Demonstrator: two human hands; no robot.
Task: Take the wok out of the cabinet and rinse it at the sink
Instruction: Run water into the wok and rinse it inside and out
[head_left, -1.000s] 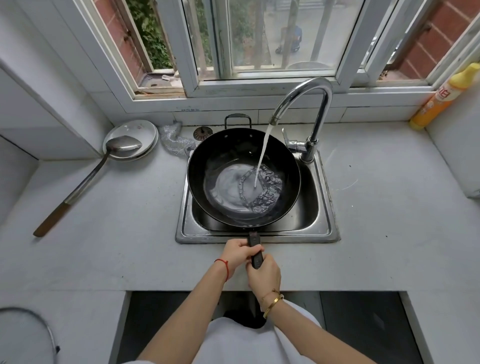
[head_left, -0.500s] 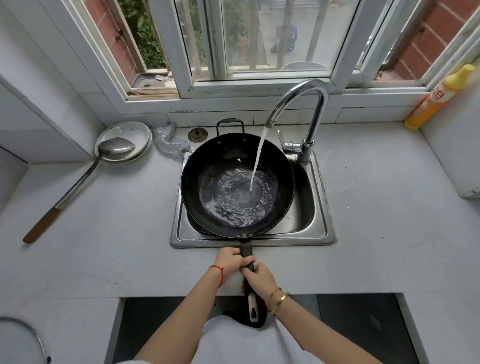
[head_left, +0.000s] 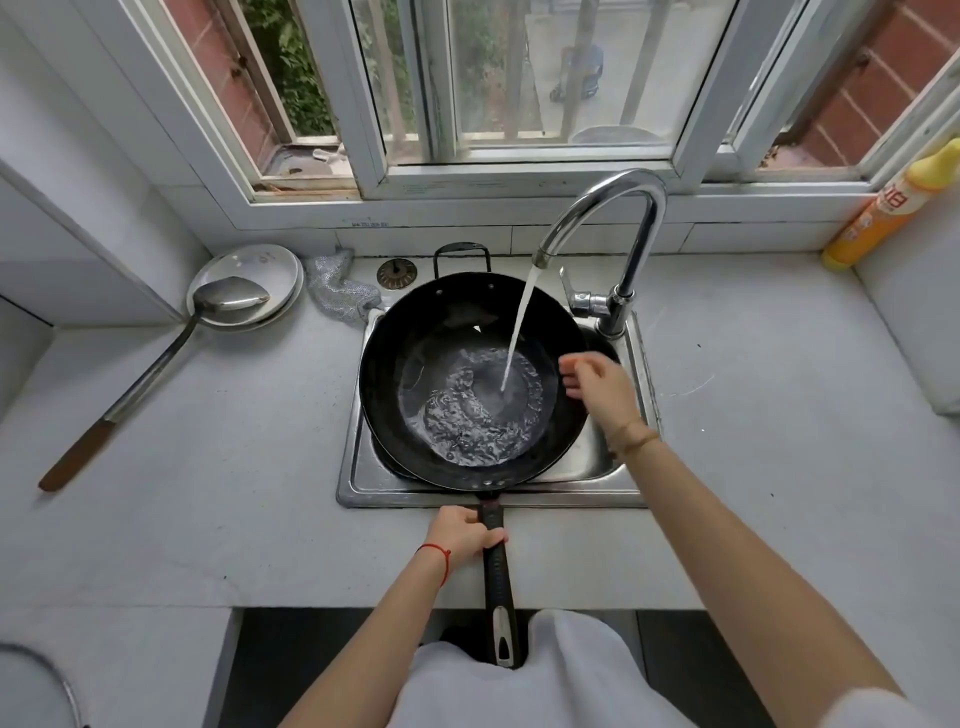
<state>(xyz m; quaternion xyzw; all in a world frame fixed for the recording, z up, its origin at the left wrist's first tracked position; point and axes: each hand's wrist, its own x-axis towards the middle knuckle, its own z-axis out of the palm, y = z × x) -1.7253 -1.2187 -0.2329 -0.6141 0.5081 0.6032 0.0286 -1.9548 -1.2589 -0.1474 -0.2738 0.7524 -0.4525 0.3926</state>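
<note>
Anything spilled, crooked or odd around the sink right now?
Nothing spilled. The wok sits wider than the sink, overhanging its left rim, its handle sticking out past the counter edge. Water pools inside it; the counter looks dry.

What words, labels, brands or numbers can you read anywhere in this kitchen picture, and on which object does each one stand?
Yellow bottle on the right of the counter: red label print, too blurred to read.
White window frame: a small line of dark print, too small to read.
White plate under the ladle: a faint red mark, unreadable.
No other text shows.

A ladle (head_left: 156, 364) rests on stacked plates (head_left: 249, 280) beside a scourer (head_left: 340, 296); a yellow bottle (head_left: 893, 208) stands far right.
</note>
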